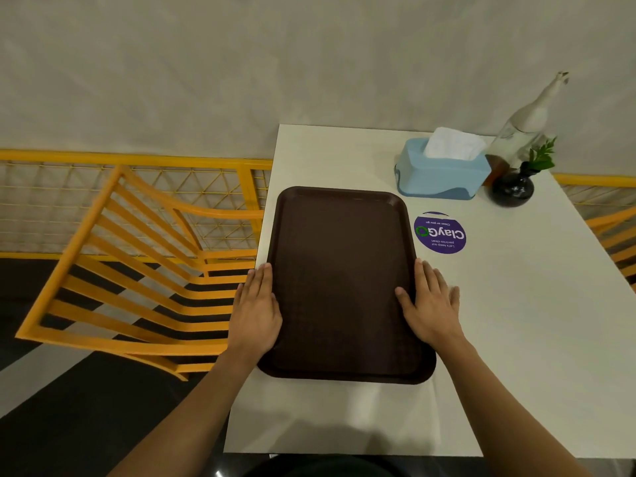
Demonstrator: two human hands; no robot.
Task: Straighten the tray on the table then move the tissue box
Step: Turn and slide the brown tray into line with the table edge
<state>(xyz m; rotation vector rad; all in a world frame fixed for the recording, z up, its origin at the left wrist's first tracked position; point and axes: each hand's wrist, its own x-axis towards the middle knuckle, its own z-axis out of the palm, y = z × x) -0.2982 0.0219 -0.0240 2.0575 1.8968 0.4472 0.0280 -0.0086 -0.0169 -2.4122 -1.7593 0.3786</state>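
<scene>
A dark brown tray (340, 270) lies flat on the white table (516, 321), near its left edge, roughly parallel to that edge. My left hand (256, 311) presses against the tray's left rim, fingers together and pointing away from me. My right hand (430, 304) rests on the tray's right rim, thumb on the tray's inside and fingers on the table. A light blue tissue box (444, 173) with white tissue sticking out stands at the back of the table, beyond the tray's far right corner and apart from both hands.
A dark round vase with green leaves (512, 189) and a clear glass bottle (523, 129) stand right of the tissue box. A purple round sticker (440, 233) lies on the table beside the tray. Yellow slatted chairs (137, 270) stand on the left and at the far right.
</scene>
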